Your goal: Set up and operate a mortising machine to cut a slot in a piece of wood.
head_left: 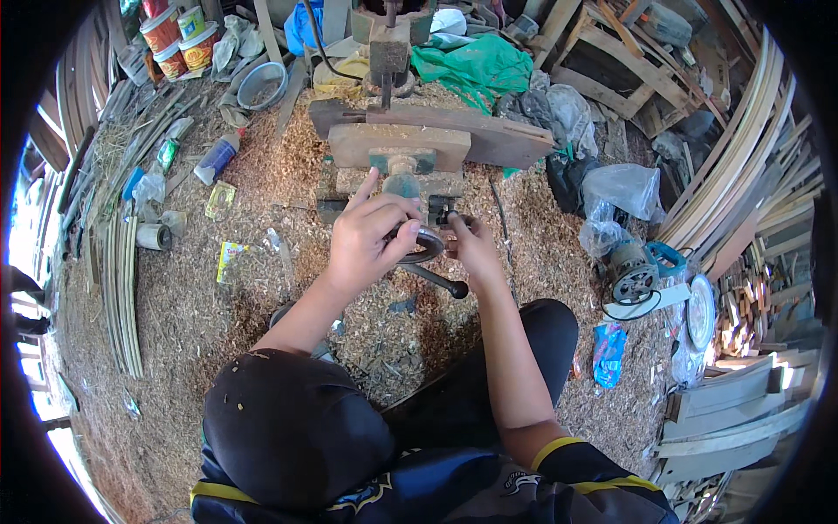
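Note:
A wooden board [511,140] stands on edge in the vise of a machine, with a shorter wood block [358,144] in front of it. Above them hangs the upright metal spindle head [388,57]. My left hand [371,231] is curled over the dark round handwheel [426,249], its index finger stretched toward the vise screw [401,179]. Just right of the wheel, my right hand [476,249] has its fingertips closed at a dark metal part of the machine base; what they pinch is hidden. A lever with a ball end [458,289] sticks out below the wheel.
Wood shavings cover the floor. On the right lie a blue power tool [637,271], plastic bags [620,188] and long stacked wood strips [742,140]. Paint buckets [199,48], a grey basin [262,86] and a blue-labelled bottle [218,157] are at left. A green sheet [476,70] lies behind.

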Action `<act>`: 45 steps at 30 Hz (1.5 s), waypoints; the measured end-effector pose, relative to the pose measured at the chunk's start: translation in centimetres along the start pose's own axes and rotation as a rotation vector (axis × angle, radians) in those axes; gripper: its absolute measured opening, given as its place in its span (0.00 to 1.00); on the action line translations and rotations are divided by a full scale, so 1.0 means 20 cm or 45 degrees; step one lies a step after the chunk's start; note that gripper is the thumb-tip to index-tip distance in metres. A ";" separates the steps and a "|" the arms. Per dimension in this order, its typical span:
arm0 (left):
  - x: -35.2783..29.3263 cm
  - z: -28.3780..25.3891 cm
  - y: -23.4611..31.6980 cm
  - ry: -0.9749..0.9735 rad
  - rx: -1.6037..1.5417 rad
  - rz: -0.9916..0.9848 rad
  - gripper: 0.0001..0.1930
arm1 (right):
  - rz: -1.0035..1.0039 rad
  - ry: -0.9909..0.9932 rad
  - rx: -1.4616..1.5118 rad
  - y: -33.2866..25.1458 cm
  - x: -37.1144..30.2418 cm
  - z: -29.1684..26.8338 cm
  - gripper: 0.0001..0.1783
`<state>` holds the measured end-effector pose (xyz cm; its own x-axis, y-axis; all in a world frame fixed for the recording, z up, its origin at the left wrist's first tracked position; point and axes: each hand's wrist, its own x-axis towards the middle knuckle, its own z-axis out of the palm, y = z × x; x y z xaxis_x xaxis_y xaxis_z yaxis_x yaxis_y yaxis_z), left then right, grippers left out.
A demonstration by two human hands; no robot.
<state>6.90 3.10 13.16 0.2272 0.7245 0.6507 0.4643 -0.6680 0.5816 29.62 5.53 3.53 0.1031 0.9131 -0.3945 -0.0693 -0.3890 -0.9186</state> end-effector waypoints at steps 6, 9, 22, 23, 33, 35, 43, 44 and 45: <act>-0.02 -0.03 0.00 -0.047 -0.017 -0.037 0.09 | -0.649 0.382 -1.106 -0.03 -0.08 0.08 0.29; 0.00 -0.02 0.02 -0.061 -0.061 -0.053 0.11 | -0.460 0.238 -0.649 -0.02 -0.05 0.06 0.33; -0.01 -0.01 -0.01 -0.072 -0.045 -0.042 0.11 | -0.556 0.185 -0.361 0.10 0.04 0.03 0.31; -0.01 -0.02 -0.01 -0.075 -0.046 -0.043 0.11 | -0.554 0.179 -0.358 0.10 0.03 0.04 0.31; -0.01 -0.02 -0.01 -0.075 -0.040 -0.058 0.11 | -0.591 0.257 -0.047 -0.08 -0.04 0.04 0.20; 0.00 -0.01 0.00 -0.080 -0.040 -0.049 0.10 | -0.594 0.335 -0.088 -0.07 -0.03 0.01 0.17; -0.02 -0.03 0.01 -0.115 -0.039 -0.077 0.15 | -0.590 0.200 -0.199 -0.09 -0.09 0.03 0.13; -0.02 -0.03 0.01 -0.119 -0.033 -0.072 0.14 | -0.544 0.153 -0.110 -0.11 -0.10 0.03 0.12; -0.02 -0.03 0.00 -0.123 -0.026 -0.067 0.14 | -0.544 0.152 -0.108 -0.10 -0.10 0.03 0.12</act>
<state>6.32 2.64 13.26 0.2848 0.7708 0.5698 0.4603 -0.6314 0.6241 28.91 4.62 6.21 0.2193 0.9753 0.0251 0.0852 0.0065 -0.9963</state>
